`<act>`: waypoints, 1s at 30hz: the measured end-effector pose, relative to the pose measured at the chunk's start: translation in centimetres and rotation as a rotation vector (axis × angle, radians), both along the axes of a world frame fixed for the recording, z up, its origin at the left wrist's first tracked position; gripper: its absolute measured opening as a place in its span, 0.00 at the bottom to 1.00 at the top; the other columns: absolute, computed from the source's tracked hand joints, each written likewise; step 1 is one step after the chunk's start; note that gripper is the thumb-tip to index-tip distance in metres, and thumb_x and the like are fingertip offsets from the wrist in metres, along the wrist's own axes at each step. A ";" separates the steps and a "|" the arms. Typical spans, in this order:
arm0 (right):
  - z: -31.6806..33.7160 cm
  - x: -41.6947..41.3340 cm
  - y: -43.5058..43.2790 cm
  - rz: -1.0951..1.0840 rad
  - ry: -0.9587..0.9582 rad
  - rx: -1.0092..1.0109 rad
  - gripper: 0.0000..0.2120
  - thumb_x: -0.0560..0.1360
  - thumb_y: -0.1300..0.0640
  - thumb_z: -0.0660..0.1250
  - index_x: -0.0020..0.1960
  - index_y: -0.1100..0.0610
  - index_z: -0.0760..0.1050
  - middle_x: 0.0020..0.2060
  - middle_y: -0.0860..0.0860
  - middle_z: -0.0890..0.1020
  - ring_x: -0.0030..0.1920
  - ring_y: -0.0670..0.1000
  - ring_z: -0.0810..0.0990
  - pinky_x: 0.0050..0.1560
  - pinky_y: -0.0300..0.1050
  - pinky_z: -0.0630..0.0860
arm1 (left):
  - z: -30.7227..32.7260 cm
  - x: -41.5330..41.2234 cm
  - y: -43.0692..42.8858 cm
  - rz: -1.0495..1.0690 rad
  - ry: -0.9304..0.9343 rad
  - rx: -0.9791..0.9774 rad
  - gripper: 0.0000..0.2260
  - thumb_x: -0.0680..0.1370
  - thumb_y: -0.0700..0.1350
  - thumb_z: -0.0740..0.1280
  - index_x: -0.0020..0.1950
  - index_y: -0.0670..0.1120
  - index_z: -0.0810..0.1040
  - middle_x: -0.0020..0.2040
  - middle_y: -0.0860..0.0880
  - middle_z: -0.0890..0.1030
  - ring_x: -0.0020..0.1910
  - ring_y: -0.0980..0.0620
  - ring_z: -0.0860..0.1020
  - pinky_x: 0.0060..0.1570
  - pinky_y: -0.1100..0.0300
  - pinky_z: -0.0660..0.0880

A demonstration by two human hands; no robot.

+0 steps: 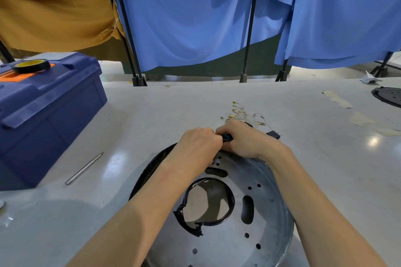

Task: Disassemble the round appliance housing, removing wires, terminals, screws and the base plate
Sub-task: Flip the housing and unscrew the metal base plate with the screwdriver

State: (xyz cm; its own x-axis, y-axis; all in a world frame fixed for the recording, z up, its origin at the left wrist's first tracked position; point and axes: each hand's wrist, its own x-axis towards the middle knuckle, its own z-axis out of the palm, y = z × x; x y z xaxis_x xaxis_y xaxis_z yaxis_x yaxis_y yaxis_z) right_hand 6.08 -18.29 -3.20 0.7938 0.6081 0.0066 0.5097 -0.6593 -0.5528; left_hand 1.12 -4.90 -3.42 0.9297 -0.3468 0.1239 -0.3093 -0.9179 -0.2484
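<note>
The round appliance housing (pixel 256 219) lies on the grey table in front of me, its silver perforated base plate facing up inside a black rim (pixel 149 169). A black ring edges the plate's centre hole. Both hands meet at the housing's far edge. My right hand (pixel 240 138) grips a tool with a teal and black handle (pixel 227 136), its tip hidden. My left hand (pixel 198 145) is curled right beside it at the rim; what it holds is hidden. Removed wires with brass terminals (pixel 243 114) lie just beyond my hands, next to a small black part (pixel 273 134).
A blue toolbox (pixel 43 115) with a roll of black tape (pixel 31 65) on top stands at the left. A loose metal bit (pixel 84 168) lies near it. A black round part (pixel 388 95) sits at the far right edge. Blue and tan cloths hang behind the table.
</note>
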 end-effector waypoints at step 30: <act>1.5 0.4 -1.5 -0.223 -0.042 0.195 0.17 0.79 0.60 0.63 0.68 0.53 0.72 0.51 0.53 0.77 0.42 0.47 0.80 0.41 0.34 0.73 | 0.4 -0.6 2.7 0.051 -0.101 -0.732 0.09 0.73 0.38 0.68 0.46 0.49 0.84 0.43 0.53 0.83 0.43 0.51 0.80 0.45 0.52 0.77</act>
State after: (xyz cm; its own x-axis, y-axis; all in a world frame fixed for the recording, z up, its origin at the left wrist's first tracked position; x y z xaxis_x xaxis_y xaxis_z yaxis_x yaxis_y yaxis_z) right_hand 6.50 -19.83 -1.68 0.9044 0.4026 0.1416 0.3889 -0.6407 -0.6620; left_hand 0.53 -2.20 -3.00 0.9143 -0.0991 0.3928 -0.2696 -0.8725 0.4074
